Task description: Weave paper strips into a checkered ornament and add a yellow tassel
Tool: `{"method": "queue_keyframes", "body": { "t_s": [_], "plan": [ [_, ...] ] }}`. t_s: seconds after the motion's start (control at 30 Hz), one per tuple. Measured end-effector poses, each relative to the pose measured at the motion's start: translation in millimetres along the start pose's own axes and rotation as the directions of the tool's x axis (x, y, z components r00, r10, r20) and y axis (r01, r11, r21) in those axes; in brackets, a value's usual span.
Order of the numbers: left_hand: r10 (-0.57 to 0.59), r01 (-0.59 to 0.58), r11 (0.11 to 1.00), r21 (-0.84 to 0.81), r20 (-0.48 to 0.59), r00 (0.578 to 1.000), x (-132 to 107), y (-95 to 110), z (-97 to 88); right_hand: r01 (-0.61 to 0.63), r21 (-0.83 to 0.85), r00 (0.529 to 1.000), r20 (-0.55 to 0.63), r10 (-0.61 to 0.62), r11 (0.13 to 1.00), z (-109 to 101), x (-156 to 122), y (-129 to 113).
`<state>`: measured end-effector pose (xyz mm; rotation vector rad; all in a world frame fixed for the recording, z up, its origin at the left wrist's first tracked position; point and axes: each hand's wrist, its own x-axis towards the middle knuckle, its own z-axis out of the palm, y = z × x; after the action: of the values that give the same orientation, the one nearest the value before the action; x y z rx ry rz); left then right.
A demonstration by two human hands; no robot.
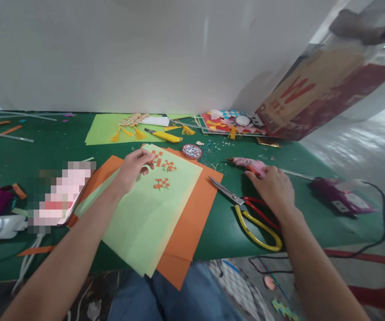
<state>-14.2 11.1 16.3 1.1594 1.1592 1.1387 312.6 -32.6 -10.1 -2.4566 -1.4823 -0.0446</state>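
Observation:
My left hand is closed in a pinch at the edge of a small orange-and-green woven paper piece. Two more woven paper pieces, one nearer and one beside it, lie on light green paper sheets. Under these spread orange paper sheets. My right hand has its fingers around a pink glue gun, whose nozzle points left; the palm side is hidden. Scissors with red and yellow handles lie half open between the hands, partly on the orange paper.
A round box of beads and a yellow utility knife lie behind the sheets. A phone lies at left, a purple box with a black cord at right. A paper bag leans at the back right against the white wall.

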Motion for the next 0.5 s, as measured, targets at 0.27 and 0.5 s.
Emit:
{"method": "queue_keyframes", "body": {
  "t_s": [0.27, 0.5],
  "plan": [
    [0.006, -0.005, 0.999, 0.045, -0.015, 1.000, 2, -6, -3.1, 0.509, 0.112, 0.858, 0.015, -0.514, 0.853, -4, -50, -78],
    [0.009, -0.009, 1.000, 0.021, -0.008, 1.000, 1, -6, -2.9, 0.682, 0.302, 0.629, 0.222, -0.745, 0.666, 12, -76, -149]
  ]
}}
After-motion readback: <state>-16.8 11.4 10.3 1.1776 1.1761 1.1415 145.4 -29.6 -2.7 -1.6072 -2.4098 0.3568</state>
